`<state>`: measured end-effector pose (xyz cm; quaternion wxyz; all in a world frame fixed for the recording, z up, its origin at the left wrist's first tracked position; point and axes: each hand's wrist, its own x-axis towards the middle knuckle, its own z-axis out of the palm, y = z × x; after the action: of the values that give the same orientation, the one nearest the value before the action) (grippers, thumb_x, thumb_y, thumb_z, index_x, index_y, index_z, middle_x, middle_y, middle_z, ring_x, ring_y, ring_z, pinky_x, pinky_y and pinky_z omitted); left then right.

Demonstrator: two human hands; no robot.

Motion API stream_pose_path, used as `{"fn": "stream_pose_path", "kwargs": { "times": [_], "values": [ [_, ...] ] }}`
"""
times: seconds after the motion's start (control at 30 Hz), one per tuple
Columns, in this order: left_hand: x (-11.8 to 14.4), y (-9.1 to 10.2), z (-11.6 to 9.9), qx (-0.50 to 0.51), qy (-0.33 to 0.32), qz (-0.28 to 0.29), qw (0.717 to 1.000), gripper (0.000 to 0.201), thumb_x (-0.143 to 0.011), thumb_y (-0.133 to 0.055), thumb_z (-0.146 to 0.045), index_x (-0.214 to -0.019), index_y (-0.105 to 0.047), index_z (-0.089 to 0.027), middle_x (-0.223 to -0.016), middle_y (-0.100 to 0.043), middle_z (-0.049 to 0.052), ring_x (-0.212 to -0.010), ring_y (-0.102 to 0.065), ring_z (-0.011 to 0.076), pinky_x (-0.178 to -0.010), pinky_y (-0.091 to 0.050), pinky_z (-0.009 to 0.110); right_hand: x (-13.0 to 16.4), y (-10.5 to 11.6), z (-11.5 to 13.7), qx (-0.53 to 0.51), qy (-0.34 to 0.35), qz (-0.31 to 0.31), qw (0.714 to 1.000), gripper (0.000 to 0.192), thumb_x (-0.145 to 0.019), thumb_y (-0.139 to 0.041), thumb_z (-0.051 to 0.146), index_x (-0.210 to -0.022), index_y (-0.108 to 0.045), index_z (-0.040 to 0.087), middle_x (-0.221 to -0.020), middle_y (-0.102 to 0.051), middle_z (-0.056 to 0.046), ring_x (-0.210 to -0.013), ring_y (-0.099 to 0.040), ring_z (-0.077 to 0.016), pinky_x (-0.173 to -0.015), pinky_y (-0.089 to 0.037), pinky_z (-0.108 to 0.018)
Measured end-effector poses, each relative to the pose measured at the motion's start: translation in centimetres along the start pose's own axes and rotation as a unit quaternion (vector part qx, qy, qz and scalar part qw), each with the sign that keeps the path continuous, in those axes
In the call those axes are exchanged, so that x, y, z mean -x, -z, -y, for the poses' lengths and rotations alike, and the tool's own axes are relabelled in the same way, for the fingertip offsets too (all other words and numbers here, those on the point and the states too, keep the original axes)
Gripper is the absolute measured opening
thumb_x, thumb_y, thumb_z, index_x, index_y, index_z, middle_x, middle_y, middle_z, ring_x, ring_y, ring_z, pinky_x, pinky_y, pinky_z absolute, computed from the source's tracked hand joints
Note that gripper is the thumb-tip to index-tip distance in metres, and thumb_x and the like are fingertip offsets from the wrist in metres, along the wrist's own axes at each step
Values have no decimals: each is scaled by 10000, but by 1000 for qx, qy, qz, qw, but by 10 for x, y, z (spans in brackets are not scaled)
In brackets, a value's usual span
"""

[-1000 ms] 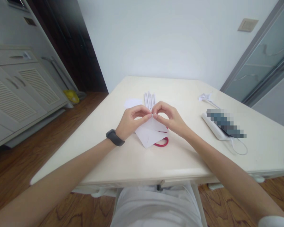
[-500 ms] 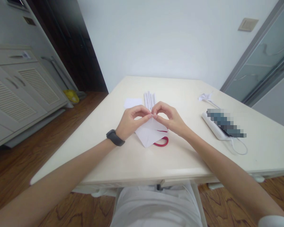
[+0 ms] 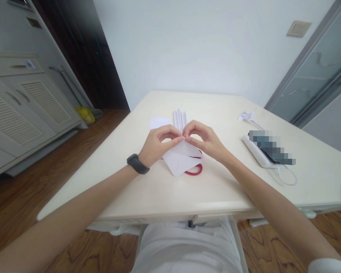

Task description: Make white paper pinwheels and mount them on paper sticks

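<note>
My left hand (image 3: 162, 145) and my right hand (image 3: 205, 140) meet over the middle of the table, each closed in a pinch. Between their fingertips is the upper edge of a white sheet of paper (image 3: 178, 162), cut into and hanging toward me. Its lower corner points at the table's front edge. Behind the paper lies a pair of scissors, with a red handle loop (image 3: 195, 171) showing and the blades hidden. Just beyond my fingers sit several thin white paper rolls (image 3: 179, 118) side by side. A stack of white paper (image 3: 159, 123) lies to their left.
On the right of the cream table (image 3: 125, 197) rests a white box-like device (image 3: 254, 151) with a blurred-out dark object on it and a white cable (image 3: 294, 179). Behind that lies a white paper pinwheel (image 3: 246, 116) on a stick. A wall stands at the back.
Both hands keep nearly the same place, with the fingertips shifting slightly at the paper's top edge. The view has moved a little; the other things lie as before.
</note>
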<state>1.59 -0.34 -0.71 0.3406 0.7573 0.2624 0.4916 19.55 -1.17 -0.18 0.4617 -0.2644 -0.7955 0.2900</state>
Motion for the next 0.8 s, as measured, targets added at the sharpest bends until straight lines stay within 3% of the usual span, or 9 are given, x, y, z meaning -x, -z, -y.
{"fn": "stream_pose_path", "kwargs": {
  "times": [0.8],
  "values": [
    [2,-1,0,-35,-16,-8,999,115,-762,-612,-270,-753,-590,-158,-774,-604,37,-761,-575,155,-740,-463,282,1,-1,-4,-29,8,-9,1000,96,-809,-576,283,-829,-587,190,-837,-559,-18,-829,-553,-140,-824,-461,-313]
  ]
}}
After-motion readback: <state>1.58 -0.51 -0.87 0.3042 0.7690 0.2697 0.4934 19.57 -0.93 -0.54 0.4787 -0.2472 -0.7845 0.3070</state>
